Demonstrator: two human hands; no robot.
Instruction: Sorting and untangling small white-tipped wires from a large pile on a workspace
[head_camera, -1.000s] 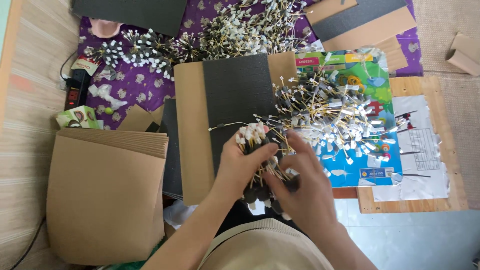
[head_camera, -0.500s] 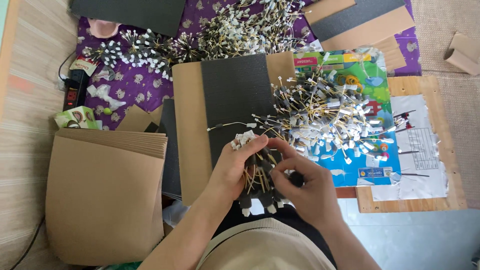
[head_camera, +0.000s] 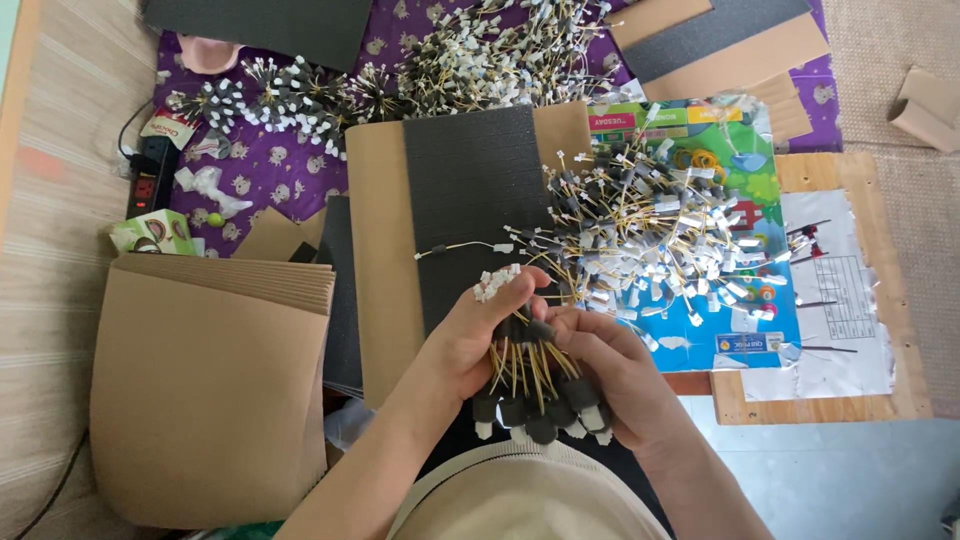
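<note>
So the bundle of thin yellow wires with black cylinder ends and small white plugs is sitting between both hands now, low in the middle, just above the tan hat brim. A second ago it was still a loose fan; now it's getting squared up tight, black ends lined up at the bottom. The left hand is closing its grip round the white-plug end, and the right hand is clamping the side. The big loose pile of the same wires is lying just beyond on the colourful printed sheet, beside the dark foam pad on brown cardboard.
</note>
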